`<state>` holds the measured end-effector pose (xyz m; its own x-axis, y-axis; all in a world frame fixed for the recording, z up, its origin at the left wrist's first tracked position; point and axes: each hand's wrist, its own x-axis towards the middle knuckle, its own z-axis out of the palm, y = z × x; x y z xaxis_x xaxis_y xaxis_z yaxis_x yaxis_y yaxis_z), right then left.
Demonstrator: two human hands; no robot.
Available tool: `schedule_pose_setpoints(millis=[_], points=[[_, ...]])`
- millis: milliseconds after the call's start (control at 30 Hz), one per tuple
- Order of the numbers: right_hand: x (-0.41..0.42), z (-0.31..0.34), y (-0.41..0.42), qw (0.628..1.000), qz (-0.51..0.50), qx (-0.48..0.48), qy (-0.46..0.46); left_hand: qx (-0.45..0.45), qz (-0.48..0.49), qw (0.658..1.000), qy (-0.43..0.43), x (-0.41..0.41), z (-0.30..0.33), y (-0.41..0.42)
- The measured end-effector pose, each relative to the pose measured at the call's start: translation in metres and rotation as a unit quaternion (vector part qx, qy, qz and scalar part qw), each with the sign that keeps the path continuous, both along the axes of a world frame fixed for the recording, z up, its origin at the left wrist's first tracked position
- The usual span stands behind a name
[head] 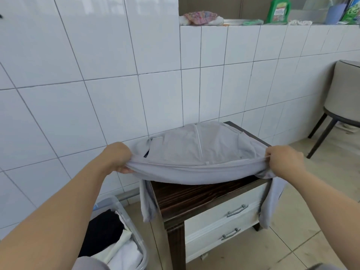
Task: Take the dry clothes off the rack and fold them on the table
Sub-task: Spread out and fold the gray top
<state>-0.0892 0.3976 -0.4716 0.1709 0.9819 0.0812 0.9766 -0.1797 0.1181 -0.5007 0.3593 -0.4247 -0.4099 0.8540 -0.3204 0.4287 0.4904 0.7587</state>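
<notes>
From the head view we see the left hand [118, 158] and right hand [282, 162], fingers clamped on the near edge of a grey zip-up jacket [194, 151] spread over the dark wooden worktop [187, 197], sleeves hanging off both sides.

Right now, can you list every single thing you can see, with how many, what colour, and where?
grey garment: one, pale grey with a zip, spread over the table, sleeves hanging off both sides
table: one, dark wood top with two white drawers, against the wall
clear bin: one, see-through, on the floor left of the table, holding black and white clothes
detergent bottle: one, green, on the ledge above
pink cloth: one, pink patterned, on the ledge
chair: one, beige with dark legs, far right
hands: left hand and right hand, each gripping the garment's near edge
</notes>
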Motion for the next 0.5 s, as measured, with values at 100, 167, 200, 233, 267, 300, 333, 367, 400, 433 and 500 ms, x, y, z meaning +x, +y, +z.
schedule_pose_setpoints(millis=[100, 167, 200, 233, 267, 300, 333, 367, 400, 433, 500], points=[[0.009, 0.005, 0.000, 0.998, 0.007, -0.057, -0.005, -0.028, -0.026, 0.999, 0.013, -0.007, 0.005, -0.007], [0.014, 0.009, 0.001, 0.998, -0.004, -0.011, 0.064, 0.048, 0.027, 0.992, -0.116, -0.011, 0.009, -0.005], [0.016, 0.013, 0.002, 0.993, -0.019, 0.019, 0.115, 0.098, 0.059, 0.972, -0.207, -0.010, 0.012, -0.004], [0.016, 0.018, 0.003, 0.984, -0.027, 0.060, 0.167, 0.148, 0.076, 0.946, -0.279, -0.010, 0.015, -0.002], [0.015, 0.025, 0.004, 0.970, -0.025, 0.107, 0.216, 0.183, 0.070, 0.930, -0.312, -0.012, 0.017, 0.001], [0.014, 0.030, 0.005, 0.952, -0.023, 0.153, 0.263, 0.203, 0.039, 0.931, -0.301, -0.013, 0.019, 0.004], [0.013, 0.037, 0.006, 0.930, -0.020, 0.193, 0.312, 0.211, -0.006, 0.946, -0.246, -0.015, 0.020, 0.005], [0.012, 0.043, 0.006, 0.900, -0.025, 0.229, 0.370, 0.210, -0.057, 0.964, -0.154, -0.017, 0.020, 0.005], [0.013, 0.048, 0.007, 0.860, -0.036, 0.256, 0.441, 0.205, -0.101, 0.972, -0.046, -0.018, 0.021, 0.004], [0.014, 0.051, 0.008, 0.817, -0.043, 0.272, 0.507, 0.205, -0.123, 0.970, 0.049, -0.019, 0.022, 0.002], [0.019, 0.058, 0.006, 0.754, -0.052, 0.320, 0.571, 0.249, -0.104, 0.949, 0.161, -0.017, 0.027, -0.004]])
